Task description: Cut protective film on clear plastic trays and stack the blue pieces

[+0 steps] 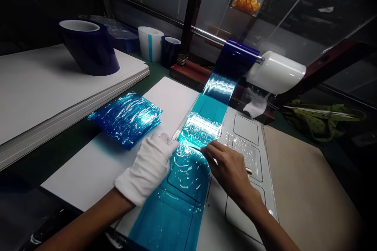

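Blue film (188, 172) runs up the middle of the desk (309, 188) from the near edge, and both hands sit on it. The gloved left hand (149, 166) lies flat, fingers together, pressing the film's left edge down beside a clear ruler (180, 132). The bare right hand (228, 168) pinches a thin blade or pen-like tool (196, 149), its tip touching the film just past the ruler; which tool it is cannot be told. Under the film lies a pale tray (250, 145) with moulded pockets. The film rises to a roll (235, 60) on a steel bar, beside a white roll (278, 72). The step looks like cutting a length off across the film; the next move would call for steady pressure from the left hand and a straight draw. Cut pieces (126, 117) are stacked to the left, on white sheet (88, 164).
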Tool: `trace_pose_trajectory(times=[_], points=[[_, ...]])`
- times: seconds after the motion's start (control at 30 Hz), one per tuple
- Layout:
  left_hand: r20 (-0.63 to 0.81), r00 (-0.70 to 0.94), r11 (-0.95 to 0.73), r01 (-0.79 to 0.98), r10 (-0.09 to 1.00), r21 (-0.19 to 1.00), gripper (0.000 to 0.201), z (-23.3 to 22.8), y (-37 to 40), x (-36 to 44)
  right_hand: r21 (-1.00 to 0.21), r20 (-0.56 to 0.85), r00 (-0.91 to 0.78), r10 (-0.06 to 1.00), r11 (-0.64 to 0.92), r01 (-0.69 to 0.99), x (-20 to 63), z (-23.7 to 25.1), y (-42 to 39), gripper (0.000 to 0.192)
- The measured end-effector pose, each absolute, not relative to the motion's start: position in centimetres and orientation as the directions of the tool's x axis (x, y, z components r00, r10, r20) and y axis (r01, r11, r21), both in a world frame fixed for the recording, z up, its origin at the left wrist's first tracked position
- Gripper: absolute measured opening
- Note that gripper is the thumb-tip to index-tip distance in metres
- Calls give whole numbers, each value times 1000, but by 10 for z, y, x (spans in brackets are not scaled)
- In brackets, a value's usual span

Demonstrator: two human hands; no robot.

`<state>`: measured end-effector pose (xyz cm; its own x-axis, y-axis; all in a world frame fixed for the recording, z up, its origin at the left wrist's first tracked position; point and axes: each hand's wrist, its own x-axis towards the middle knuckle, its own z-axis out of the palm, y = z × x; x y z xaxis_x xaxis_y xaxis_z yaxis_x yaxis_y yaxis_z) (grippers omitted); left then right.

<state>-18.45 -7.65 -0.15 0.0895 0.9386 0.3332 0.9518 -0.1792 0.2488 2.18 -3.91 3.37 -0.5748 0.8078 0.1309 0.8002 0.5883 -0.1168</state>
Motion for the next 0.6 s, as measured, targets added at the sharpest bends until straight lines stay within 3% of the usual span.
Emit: trace_pose_trajectory(times=[0.27,0.6], points=[[272,185,-211,975,944,70,28,-4,-70,-189,-51,9,-613,790,613,788,-21,25,-6,20],[310,224,-237,971,924,4,29,-8,-70,-194,-23,-44,-631,775,630,776,2,32,-9,21]])
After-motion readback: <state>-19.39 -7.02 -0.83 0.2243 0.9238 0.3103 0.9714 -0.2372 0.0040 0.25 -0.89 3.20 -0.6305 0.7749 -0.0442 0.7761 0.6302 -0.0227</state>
